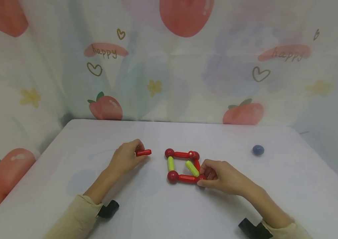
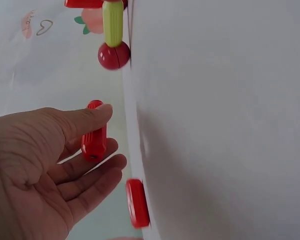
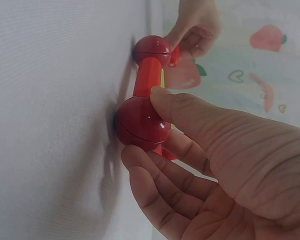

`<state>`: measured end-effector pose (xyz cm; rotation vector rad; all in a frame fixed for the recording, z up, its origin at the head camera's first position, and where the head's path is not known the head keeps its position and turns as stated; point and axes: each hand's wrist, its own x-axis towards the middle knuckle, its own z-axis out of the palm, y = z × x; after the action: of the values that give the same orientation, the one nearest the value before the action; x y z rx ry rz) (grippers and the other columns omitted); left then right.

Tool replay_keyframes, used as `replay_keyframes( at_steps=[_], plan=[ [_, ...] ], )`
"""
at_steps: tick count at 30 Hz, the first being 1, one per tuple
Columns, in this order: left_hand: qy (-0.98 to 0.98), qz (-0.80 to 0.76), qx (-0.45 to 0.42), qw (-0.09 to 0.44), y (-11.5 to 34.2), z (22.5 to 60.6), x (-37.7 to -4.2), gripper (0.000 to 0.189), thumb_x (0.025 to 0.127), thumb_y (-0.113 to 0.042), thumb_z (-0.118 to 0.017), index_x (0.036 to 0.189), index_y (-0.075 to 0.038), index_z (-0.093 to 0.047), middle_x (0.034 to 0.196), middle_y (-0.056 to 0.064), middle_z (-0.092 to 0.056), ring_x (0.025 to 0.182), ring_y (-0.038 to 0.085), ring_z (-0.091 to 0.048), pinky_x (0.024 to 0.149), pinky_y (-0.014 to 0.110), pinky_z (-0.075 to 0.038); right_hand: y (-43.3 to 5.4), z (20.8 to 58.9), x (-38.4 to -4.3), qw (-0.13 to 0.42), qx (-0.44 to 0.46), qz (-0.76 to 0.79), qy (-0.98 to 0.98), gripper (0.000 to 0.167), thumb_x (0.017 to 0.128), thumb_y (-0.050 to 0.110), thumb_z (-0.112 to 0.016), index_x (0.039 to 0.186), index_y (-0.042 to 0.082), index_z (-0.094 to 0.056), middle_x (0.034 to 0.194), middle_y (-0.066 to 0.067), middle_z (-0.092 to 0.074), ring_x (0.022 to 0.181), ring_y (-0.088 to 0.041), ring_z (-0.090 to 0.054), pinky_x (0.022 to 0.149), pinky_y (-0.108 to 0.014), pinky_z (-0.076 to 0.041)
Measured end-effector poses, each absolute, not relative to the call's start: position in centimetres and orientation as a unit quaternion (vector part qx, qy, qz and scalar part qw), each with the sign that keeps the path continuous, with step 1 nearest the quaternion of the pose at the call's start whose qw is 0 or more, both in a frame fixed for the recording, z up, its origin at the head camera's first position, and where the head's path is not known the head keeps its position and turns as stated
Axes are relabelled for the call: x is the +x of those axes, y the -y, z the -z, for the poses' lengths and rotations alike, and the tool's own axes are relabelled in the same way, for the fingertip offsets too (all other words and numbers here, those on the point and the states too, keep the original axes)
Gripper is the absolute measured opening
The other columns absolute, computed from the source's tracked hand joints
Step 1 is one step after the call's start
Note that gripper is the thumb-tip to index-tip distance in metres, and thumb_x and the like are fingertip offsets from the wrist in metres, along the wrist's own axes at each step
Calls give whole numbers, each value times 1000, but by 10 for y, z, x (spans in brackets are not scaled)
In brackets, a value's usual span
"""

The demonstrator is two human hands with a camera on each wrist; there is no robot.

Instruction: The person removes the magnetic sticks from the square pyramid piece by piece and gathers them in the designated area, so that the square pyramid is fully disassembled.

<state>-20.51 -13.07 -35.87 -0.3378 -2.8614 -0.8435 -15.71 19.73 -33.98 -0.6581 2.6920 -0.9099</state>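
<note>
My left hand (image 1: 127,156) pinches a red magnetic rod (image 2: 94,135) between thumb and fingers, left of a four-sided frame of rods and balls. A dark red ball (image 1: 172,176) forms the frame's near left corner. A yellow-green rod (image 1: 170,163) makes its left side, and red rods (image 1: 187,178) make the other sides. Another yellow-green rod (image 1: 192,168) slants up from the near right corner. At that corner my right hand (image 1: 224,177) grips a dark red ball (image 3: 142,122) with thumb and fingers. A red rod end (image 1: 191,153) points up at the far right ball.
A second loose red rod (image 2: 137,203) lies on the table near my left hand. The blue ball (image 1: 258,150) sits at the far right of the white table (image 1: 157,212). A patterned cloth (image 1: 186,83) hangs behind the table's back edge.
</note>
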Motion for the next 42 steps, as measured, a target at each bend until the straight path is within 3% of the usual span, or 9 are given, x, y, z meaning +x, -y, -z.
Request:
replay_keyframes(
  at_steps=[8,13,22,42],
  plan=[
    [955,263,-121,64,165,357,-207,23,85,-11,-82,101,-6,-66,89,7,-72,75,20,-59,64,31,-48,-198,340,-157,111,-221,311,-917,33,84,29,-85,101,14,-62,79,6,-61,73,-11,-57,64,-22,-52],
    [961,238,-129,56,178,355,-212,20,85,-11,-82,96,-6,-66,83,6,-69,72,20,-59,62,31,-48,-199,340,-157,112,-222,311,-917,32,84,29,-85,101,14,-62,78,6,-61,73,-11,-57,64,-22,-51],
    [967,212,-139,27,185,357,-221,19,85,-11,-83,90,-9,-64,80,3,-65,76,21,-58,67,34,-50,-198,341,-156,117,-219,315,-916,32,84,30,-85,101,14,-62,79,7,-61,73,-12,-56,64,-22,-51],
    [967,217,-134,-4,189,354,-228,26,82,-17,-87,99,-7,-69,91,8,-69,88,25,-61,79,41,-55,-198,340,-157,113,-226,313,-915,31,85,30,-85,100,14,-62,78,7,-61,73,-12,-56,64,-22,-51]
  ],
)
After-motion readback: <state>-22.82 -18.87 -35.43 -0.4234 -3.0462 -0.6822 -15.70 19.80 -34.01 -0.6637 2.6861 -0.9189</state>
